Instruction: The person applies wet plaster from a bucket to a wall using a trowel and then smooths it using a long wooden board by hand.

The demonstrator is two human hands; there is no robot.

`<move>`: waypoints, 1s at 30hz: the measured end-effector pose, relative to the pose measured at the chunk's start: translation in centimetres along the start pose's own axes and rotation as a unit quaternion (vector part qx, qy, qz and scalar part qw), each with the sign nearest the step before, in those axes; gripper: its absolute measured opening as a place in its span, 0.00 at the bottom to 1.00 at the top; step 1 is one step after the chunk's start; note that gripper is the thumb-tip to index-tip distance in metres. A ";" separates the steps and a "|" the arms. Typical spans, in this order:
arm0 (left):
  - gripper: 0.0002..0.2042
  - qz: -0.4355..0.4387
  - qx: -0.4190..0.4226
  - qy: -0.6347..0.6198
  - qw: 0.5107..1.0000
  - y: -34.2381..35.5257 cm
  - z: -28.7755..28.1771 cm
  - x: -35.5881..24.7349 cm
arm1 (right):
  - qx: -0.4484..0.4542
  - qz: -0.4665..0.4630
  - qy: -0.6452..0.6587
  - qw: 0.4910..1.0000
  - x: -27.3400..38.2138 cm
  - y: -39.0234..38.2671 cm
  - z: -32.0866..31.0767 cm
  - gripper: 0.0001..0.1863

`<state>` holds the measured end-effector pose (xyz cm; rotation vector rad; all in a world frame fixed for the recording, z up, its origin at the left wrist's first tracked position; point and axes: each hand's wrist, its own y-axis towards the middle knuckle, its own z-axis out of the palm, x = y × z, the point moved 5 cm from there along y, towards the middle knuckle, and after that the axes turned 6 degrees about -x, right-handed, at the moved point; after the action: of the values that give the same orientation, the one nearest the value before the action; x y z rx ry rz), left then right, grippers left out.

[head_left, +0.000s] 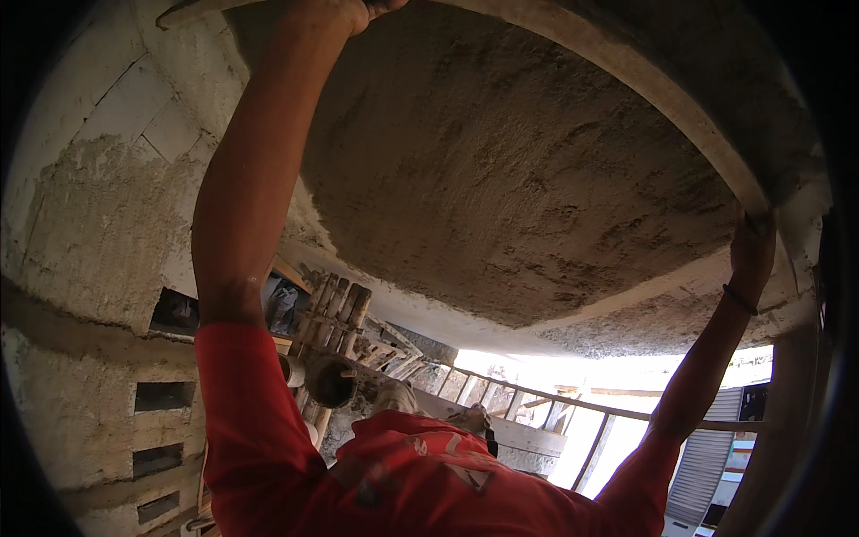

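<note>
Overhead, a long pale board, looking curved in this view, lies along a ceiling of rough grey mortar. My left hand, partly cut off by the top edge, is closed on the board. At the right, my right hand grips the same board, its fingers wrapped near a bend in its outline, with a dark band on the wrist. Both arms are raised, in red sleeves.
A plastered wall with small vent openings is at left. Below the ceiling stand bamboo poles, a round dark bucket and a railing before a bright opening. A corrugated sheet is at lower right.
</note>
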<state>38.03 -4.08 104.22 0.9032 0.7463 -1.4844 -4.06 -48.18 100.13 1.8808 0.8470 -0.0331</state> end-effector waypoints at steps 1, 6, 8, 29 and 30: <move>0.15 -0.015 -0.003 0.009 1.000 -0.2 -0.6 1.3 | 0.000 -0.038 -0.017 0.999 -0.4 -1.7 1.9 0.30; 0.16 -0.072 -0.016 0.036 0.997 -0.4 -5.1 9.7 | 0.049 0.076 0.265 0.960 3.3 -10.6 7.0 0.29; 0.18 -0.103 0.002 0.012 0.995 0.6 -7.6 14.3 | 0.069 0.063 0.248 0.964 3.2 -13.5 7.8 0.29; 0.21 -0.171 -0.039 0.112 0.978 -2.0 -34.7 60.2 | 0.196 0.256 0.375 0.869 27.7 -52.3 25.5 0.37; 0.21 -0.175 -0.053 0.120 0.976 -2.2 -36.2 62.9 | 0.200 0.262 0.375 0.867 28.7 -54.9 27.0 0.37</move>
<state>39.24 -3.92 31.61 0.9106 1.2015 -1.6384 -4.31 -42.38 32.79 2.5078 0.8291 0.9853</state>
